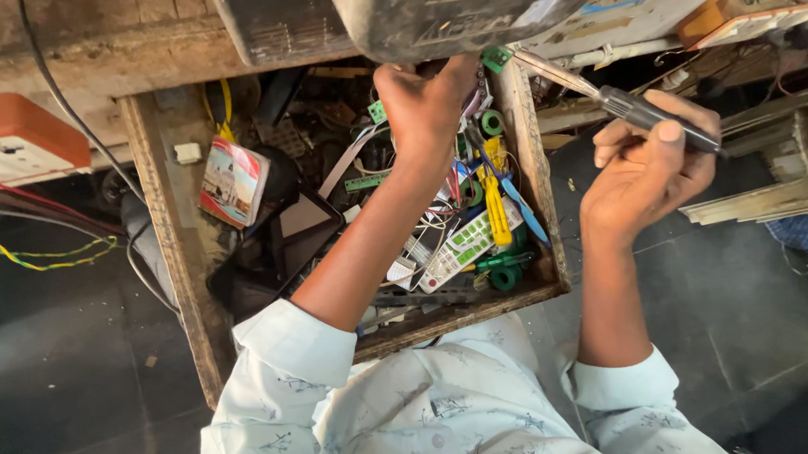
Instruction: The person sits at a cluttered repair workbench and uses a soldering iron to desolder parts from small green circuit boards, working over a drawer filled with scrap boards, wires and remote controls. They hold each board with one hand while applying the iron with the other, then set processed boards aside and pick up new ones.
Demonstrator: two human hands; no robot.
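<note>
The left hand (424,99) is reaching deep into the far end of an open wooden drawer (175,276), its fingers (401,81) curling together under the dark casing (423,1) that is overhanging the desk (67,52) edge; what they are closing on is hidden. The right hand (648,172) is hovering outside the drawer's right wall, its fingers clamping the black handle of one screwdriver (607,97), whose shaft is pointing up-left toward the casing.

Clutter is crowding the forearm inside the drawer: one yellow-handled tool (495,204) just beside the wrist, one white remote with green buttons (464,246) lying below it, two green tape rolls (490,122) against the right wall, one dark tablet-like slab (279,243) on the left, and one small printed packet (232,179) leaning near the left wall. Loose wires and small green circuit boards are tangling around the hand, too many to count. One orange-and-white box (2,145) is sitting on the left, with yellow and green wires (27,255) trailing below.
</note>
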